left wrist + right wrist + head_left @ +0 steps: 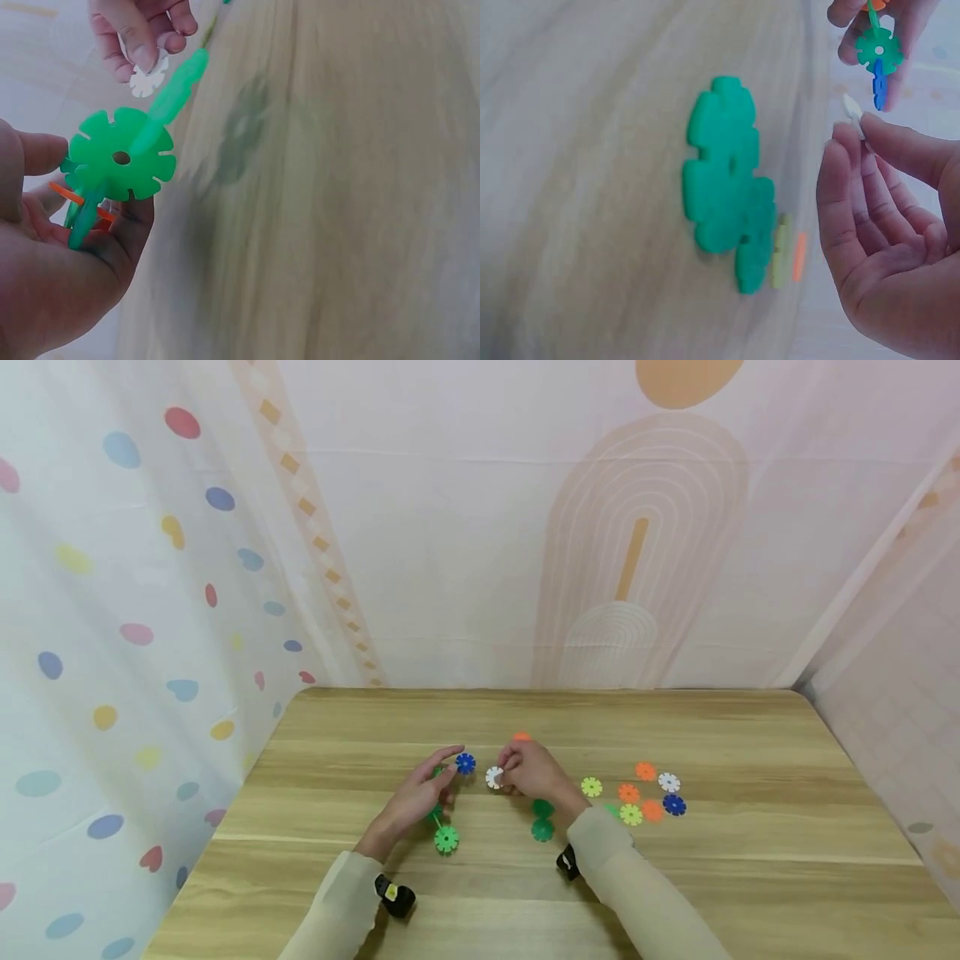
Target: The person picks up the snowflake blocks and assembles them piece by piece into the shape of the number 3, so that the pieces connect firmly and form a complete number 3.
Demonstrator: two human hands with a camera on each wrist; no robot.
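Observation:
My left hand (438, 775) grips a joined cluster of snowflake discs (120, 157): bright green ones, a blue one (465, 763) at the top and a green one (446, 839) hanging low on a stem. Thin orange pieces show between the fingers in the left wrist view. My right hand (508, 774) pinches a single white disc (493, 777) between thumb and fingertips, a short gap away from the blue disc. In the right wrist view the white disc (853, 109) sits edge-on at my fingertips, with the cluster (877, 52) beyond it.
Two dark green discs (542, 820) lie on the wooden table (750, 860) just under my right wrist. An orange disc (522, 737) lies beyond my right hand. Several loose discs (637, 793), orange, yellow-green, white and blue, lie to the right. Patterned cloth walls enclose the table.

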